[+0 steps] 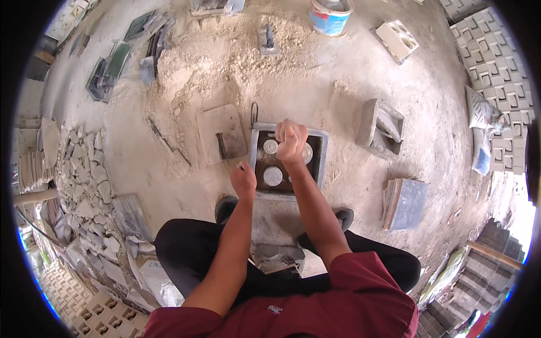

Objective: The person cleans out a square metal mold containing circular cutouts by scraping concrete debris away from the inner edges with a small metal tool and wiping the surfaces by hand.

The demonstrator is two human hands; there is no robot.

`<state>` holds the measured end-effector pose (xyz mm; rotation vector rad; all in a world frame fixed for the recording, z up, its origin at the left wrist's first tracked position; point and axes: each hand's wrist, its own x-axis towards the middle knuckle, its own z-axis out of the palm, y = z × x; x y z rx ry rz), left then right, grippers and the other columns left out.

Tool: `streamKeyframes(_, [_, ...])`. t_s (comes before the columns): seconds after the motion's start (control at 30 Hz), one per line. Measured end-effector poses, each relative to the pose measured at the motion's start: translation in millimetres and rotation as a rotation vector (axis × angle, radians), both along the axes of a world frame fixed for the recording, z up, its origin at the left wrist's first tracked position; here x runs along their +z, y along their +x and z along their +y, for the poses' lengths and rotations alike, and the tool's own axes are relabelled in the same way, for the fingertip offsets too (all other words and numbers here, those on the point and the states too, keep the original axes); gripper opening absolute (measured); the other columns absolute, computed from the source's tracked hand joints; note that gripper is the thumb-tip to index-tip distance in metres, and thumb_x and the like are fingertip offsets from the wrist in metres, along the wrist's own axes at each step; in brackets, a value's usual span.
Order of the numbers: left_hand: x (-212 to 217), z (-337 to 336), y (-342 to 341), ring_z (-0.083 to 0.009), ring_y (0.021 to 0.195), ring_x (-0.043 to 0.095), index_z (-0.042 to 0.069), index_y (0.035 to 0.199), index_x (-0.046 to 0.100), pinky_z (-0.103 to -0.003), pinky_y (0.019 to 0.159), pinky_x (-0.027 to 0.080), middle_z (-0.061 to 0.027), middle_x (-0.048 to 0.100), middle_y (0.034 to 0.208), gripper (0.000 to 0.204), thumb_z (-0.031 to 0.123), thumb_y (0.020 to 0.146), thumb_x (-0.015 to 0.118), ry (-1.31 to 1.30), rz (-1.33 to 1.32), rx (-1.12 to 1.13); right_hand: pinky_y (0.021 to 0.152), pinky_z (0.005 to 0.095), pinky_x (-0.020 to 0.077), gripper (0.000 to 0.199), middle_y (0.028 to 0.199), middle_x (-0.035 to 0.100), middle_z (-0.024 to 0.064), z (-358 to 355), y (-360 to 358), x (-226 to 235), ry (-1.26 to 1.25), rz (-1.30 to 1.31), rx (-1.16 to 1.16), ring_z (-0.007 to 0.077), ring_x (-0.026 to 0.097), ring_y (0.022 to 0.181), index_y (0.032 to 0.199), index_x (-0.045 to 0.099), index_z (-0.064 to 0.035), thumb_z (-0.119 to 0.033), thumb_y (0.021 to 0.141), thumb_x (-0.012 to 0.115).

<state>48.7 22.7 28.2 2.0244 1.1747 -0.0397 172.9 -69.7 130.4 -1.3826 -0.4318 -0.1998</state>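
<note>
In front of me, between my feet, stands a square grey metal mould (326, 146) with a dark inside. Pale round discs show in it: a small one (270, 147), a larger one (273, 176) and another, partly covered (307, 153). My right hand (292, 141) is closed in a fist over the mould's far half; whatever is in its grip is hidden. By the mould's near left corner my left hand (243, 179) is closed too, with a small bit of something showing at its top that I cannot name. A bent metal loop (254, 112) rises at the far left corner.
Left of the mould lies a square board (211, 127) with a dark handle (221, 146). A grey block-shaped box (369, 121) and leaning slabs (409, 204) stand to the right. Beyond are loose sand (197, 67), a trowel-like float (269, 42) and a bucket (329, 23). Broken pieces (84, 191) lie left.
</note>
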Motion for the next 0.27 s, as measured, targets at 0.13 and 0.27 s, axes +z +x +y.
streamKeyframes(0.13, [-6.8, 9.8, -4.8, -0.0464, 0.081, 0.057, -0.004, 0.083, 0.064, -0.051, 0.075, 0.045, -0.0283, 0.061, 0.081, 0.047, 0.034, 0.089, 0.036, 0.002, 0.026, 0.079, 0.039, 0.0292, 0.0215, 0.05, 0.048, 0.028, 0.0011, 18.6, -7.6, 29.8, 0.162, 0.056, -0.009, 0.011, 0.031, 0.043, 0.052, 0.029, -0.0049, -0.037, 0.089, 0.041])
streamKeyframes(0.27, [-2.4, -10.5, 3.4, -0.0457, 0.083, 0.058, -0.003, 0.084, 0.064, -0.052, 0.076, 0.044, -0.0279, 0.061, 0.084, 0.048, 0.035, 0.089, 0.036, -0.037, -0.002, -0.005, 0.037, 0.0378, 0.0244, 0.049, 0.047, 0.034, 0.0056, 23.6, -2.7, -22.5, -0.391, -0.406, -0.095, 0.0177, 0.034, 0.039, 0.053, 0.031, -0.0101, -0.042, 0.09, 0.039])
